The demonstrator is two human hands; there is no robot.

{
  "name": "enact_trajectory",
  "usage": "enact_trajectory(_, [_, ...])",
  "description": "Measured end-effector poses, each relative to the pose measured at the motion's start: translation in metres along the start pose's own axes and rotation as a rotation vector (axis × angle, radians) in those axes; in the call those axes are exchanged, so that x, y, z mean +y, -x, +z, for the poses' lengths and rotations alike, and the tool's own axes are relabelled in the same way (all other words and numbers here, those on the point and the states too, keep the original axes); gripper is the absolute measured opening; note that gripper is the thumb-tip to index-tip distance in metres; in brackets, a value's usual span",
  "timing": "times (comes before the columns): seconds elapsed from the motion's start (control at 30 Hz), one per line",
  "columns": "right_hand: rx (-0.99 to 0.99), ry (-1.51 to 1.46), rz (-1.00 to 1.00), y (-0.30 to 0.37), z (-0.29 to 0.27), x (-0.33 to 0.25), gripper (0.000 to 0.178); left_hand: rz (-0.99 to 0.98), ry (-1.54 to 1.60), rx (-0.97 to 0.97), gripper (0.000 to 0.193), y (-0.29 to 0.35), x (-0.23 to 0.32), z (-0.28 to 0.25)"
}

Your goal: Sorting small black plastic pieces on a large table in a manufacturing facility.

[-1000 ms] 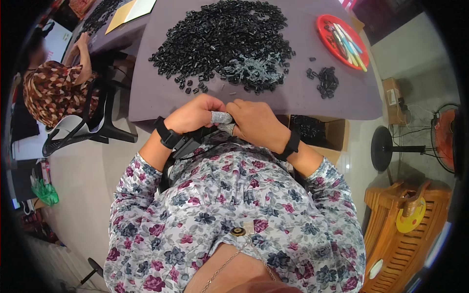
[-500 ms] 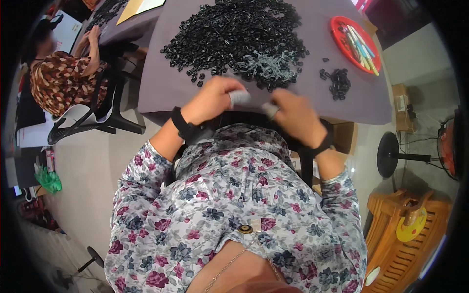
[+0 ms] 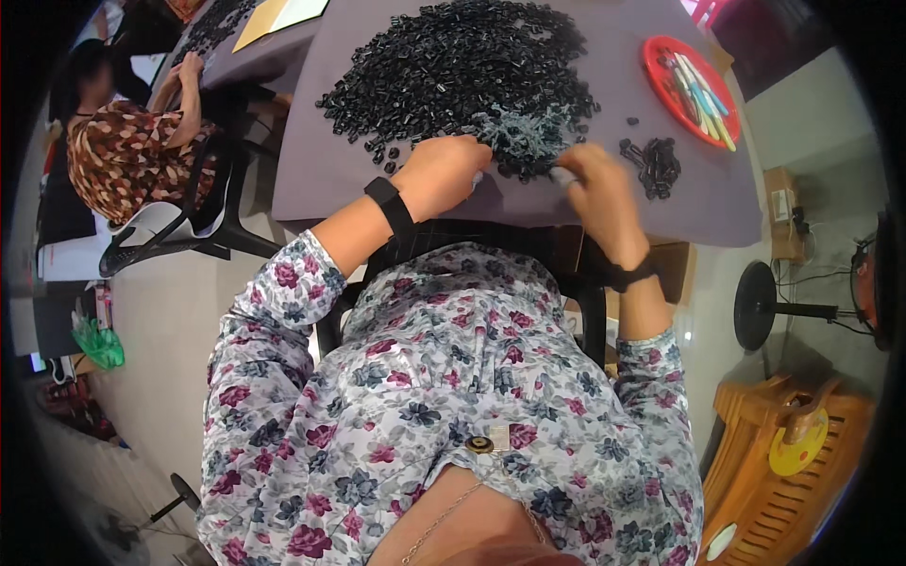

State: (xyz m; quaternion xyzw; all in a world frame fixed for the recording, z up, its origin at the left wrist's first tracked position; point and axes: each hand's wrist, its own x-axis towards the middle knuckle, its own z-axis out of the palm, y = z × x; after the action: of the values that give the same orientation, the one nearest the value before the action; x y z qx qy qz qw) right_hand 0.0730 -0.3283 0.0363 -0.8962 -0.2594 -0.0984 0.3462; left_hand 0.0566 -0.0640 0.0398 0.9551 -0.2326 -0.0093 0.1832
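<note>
A wide heap of small black plastic-looking pieces (image 3: 444,80) covers the middle of the table. At its near edge lies a tangle of grey-green scraps (image 3: 524,130). My left hand (image 3: 442,173) is closed, its fingertips bent inward at the near left side of the scraps. Whatever it holds is hidden by the fingers. Opposite it, my right hand (image 3: 602,193) is slightly blurred, with fingers curled toward the thumb beside the scraps' right edge. Something grey covers the thumb tip. Any piece in this hand is too small to make out. Both wrists carry black bands.
To the right is a small group of black pieces (image 3: 653,166), below a red tray (image 3: 658,77) holding several slim light-handled tools. The grey-covered table (image 3: 713,212) ends just before my body. At far left, another person (image 3: 137,151) sits at a second table.
My left hand has shifted slightly right and its fingers have turned inward. My right hand has moved right and up to the scraps' edge. The hands are farther apart.
</note>
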Motion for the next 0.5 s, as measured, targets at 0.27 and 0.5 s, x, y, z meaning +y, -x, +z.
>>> enact_trajectory(0.27, [-0.185,0.039,-0.092,-0.015,0.045,-0.025,0.028,-0.054,0.009,0.116,0.025,0.018,-0.011,-0.007])
enact_trajectory(0.5, [-0.094,-0.244,-0.064,-0.016,0.041,-0.019,0.031,0.012,0.176,0.15,0.042,0.018,0.013,-0.001])
